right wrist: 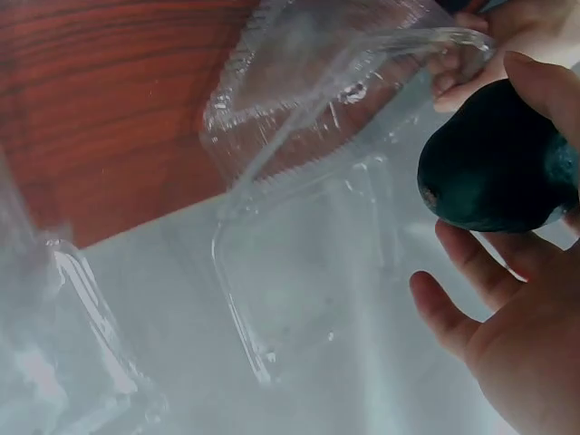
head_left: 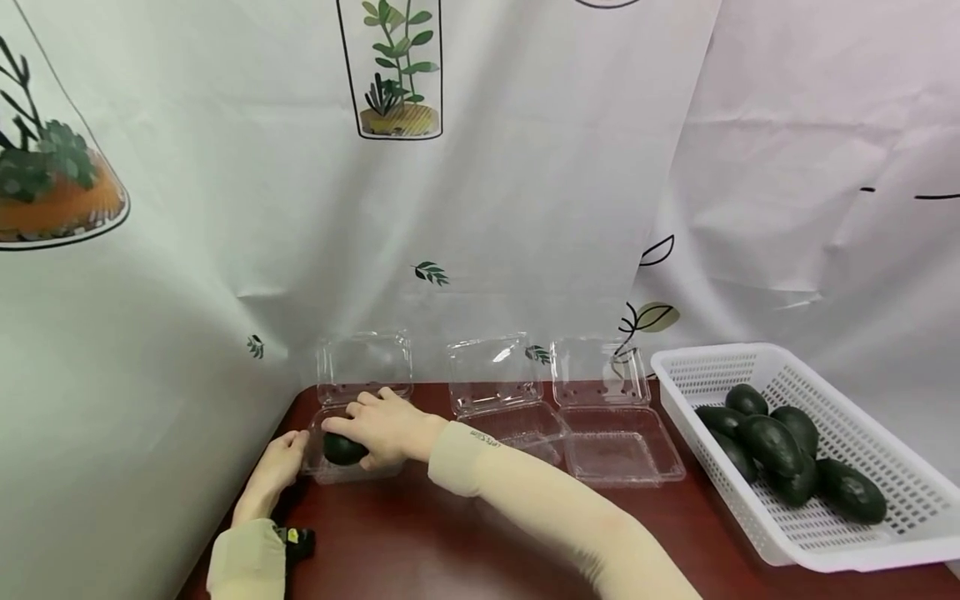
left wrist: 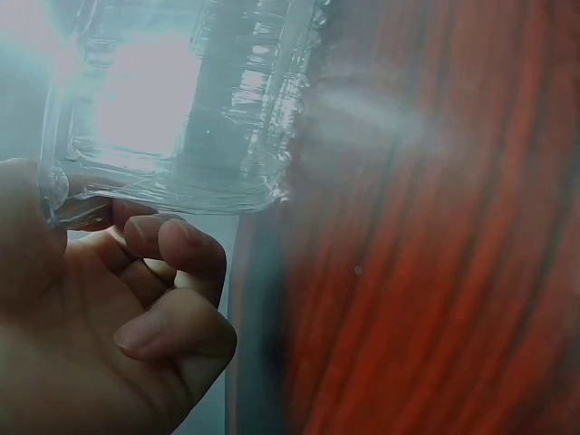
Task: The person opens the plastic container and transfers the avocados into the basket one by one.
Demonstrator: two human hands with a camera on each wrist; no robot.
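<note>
My right hand (head_left: 386,425) grips a dark green avocado (head_left: 342,450) over the leftmost clear plastic clamshell box (head_left: 326,477). In the right wrist view, the thumb and fingers stand around the avocado (right wrist: 494,159), its end facing the camera. At the left end of that box, my left hand (head_left: 281,462) pinches the rim. The left wrist view shows the box wall (left wrist: 181,195) between thumb and fingers, with the other fingers (left wrist: 186,331) curled below. The box's lid (head_left: 365,362) stands raised behind, leaning toward the curtain. My right hand partly hides the box's inside.
Two more clamshell boxes stand with lids up, a middle one (head_left: 551,417) partly behind my right sleeve and a right one (head_left: 663,454). A white perforated basket (head_left: 765,550) with several avocados (head_left: 772,446) stands at the right. A printed curtain (head_left: 525,208) hangs behind the dark red table (head_left: 405,550).
</note>
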